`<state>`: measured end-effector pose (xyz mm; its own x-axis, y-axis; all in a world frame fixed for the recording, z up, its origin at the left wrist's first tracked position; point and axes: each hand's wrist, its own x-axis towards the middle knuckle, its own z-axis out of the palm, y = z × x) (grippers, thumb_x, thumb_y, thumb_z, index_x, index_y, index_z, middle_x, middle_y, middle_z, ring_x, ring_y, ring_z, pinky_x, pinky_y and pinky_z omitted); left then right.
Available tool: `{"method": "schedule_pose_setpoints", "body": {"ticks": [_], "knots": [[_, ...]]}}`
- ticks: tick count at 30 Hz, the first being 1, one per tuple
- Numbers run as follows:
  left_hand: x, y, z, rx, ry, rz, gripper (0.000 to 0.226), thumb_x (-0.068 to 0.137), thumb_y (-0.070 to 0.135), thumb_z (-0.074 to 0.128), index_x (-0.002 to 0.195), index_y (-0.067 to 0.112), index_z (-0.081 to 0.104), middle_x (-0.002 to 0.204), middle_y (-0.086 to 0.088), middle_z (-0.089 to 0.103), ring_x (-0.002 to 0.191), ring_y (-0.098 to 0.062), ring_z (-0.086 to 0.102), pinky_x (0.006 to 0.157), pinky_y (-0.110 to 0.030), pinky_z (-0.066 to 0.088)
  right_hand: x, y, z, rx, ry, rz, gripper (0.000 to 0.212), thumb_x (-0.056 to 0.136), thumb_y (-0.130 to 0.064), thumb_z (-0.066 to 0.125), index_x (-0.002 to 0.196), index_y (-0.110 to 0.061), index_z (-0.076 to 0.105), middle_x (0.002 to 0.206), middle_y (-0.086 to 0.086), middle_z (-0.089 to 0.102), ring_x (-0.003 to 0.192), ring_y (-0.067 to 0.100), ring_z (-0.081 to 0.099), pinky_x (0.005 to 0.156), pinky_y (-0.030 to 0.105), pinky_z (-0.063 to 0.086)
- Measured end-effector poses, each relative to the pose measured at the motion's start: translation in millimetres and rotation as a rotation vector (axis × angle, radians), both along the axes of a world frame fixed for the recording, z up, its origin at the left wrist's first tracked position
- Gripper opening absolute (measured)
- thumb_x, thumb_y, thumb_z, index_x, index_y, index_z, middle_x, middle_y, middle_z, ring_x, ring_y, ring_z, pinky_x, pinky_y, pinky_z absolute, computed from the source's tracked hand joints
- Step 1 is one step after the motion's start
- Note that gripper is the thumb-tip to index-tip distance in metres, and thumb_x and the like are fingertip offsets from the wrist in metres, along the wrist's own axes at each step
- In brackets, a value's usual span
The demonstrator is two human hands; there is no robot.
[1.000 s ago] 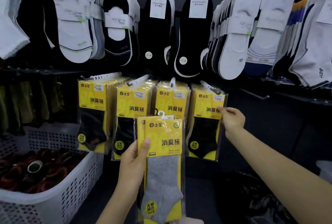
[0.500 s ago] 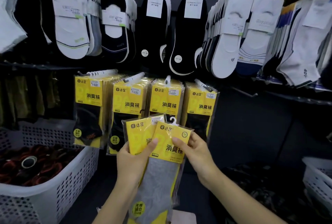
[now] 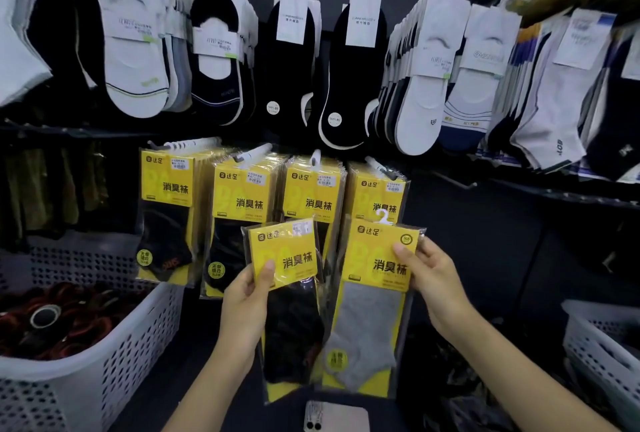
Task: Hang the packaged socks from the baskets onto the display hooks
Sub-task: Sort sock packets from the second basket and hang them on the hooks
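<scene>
Head camera: a person holds two sock packs just in front of the yellow row hung on the display hooks [image 3: 375, 165], mid-scene. The left hand [image 3: 247, 296] pinches the black sock pack [image 3: 287, 251] by its card, thumb in front and fingers behind. The right hand [image 3: 427, 272] pinches the grey sock pack [image 3: 374, 310] the same way at its upper right corner.

With both hands full, neither can steady a hook. The grey pack's small white hanger [image 3: 382, 216] may miss the tip, and the glossy sleeve could slip from so light a hold. The grey pair might also land among black ones.

Each pack is a flat clear sleeve with a yellow card above the sock.
</scene>
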<state>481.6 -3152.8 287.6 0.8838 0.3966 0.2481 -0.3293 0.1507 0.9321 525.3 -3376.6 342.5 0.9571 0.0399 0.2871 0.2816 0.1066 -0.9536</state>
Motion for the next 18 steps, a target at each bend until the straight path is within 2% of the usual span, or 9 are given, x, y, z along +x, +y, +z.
{"method": "schedule_pose_setpoints", "body": {"ticks": [5,6,10,13,15,18], "knots": [[-1,-16,3,-0.005,-0.016,-0.134,0.033,0.084,0.045,0.052,0.109,0.029,0.065,0.104,0.010,0.073,0.098,-0.006,0.067,0.084,-0.028,0.050,-17,9,-12,-0.047,-0.045,0.152,0.022,0.087,-0.014,0.063,0.108,-0.008,0.061,0.099,0.001,0.075,0.091,0.015,0.072,0.067,0.018,0.056],[-2,-19,4,-0.003,-0.019,-0.163,0.037,0.080,0.046,0.055,0.110,0.028,0.065,0.105,0.008,0.073,0.098,-0.008,0.068,0.083,-0.028,0.051,-19,11,-17,-0.048,-0.033,0.171,0.022,0.087,-0.014,0.063,0.107,-0.006,0.060,0.100,0.002,0.075,0.093,0.016,0.072,0.069,0.019,0.056],[-5,-22,4,0.033,-0.028,-0.125,0.038,0.065,0.037,0.073,0.099,0.023,0.067,0.091,0.012,0.074,0.084,-0.003,0.070,0.060,-0.010,0.051,-20,15,-18,-0.158,-0.034,0.194,0.032,0.076,-0.023,0.072,0.097,-0.003,0.060,0.094,0.002,0.075,0.088,0.013,0.072,0.068,0.017,0.054],[-5,-19,2,0.032,-0.017,-0.102,0.032,0.064,0.030,0.076,0.093,0.023,0.067,0.084,0.012,0.075,0.076,-0.003,0.071,0.053,-0.010,0.051,-14,13,-2,-0.223,-0.070,0.135,0.037,0.071,-0.036,0.072,0.098,-0.013,0.064,0.090,0.001,0.074,0.080,0.007,0.069,0.067,0.016,0.052],[-5,-18,1,0.031,-0.006,-0.105,0.030,0.062,0.029,0.078,0.090,0.023,0.068,0.082,0.009,0.075,0.073,-0.007,0.072,0.052,-0.013,0.052,-8,10,9,-0.262,-0.089,0.154,0.028,0.077,-0.031,0.071,0.100,-0.015,0.067,0.091,0.002,0.073,0.079,0.008,0.068,0.069,0.018,0.055],[-6,-17,1,0.025,0.013,-0.099,0.034,0.059,0.032,0.079,0.089,0.023,0.067,0.080,0.010,0.075,0.071,-0.007,0.072,0.051,-0.014,0.052,-3,9,20,-0.429,-0.117,0.201,0.015,0.084,-0.022,0.070,0.098,-0.017,0.069,0.088,-0.002,0.073,0.080,0.009,0.068,0.071,0.020,0.057]]}}
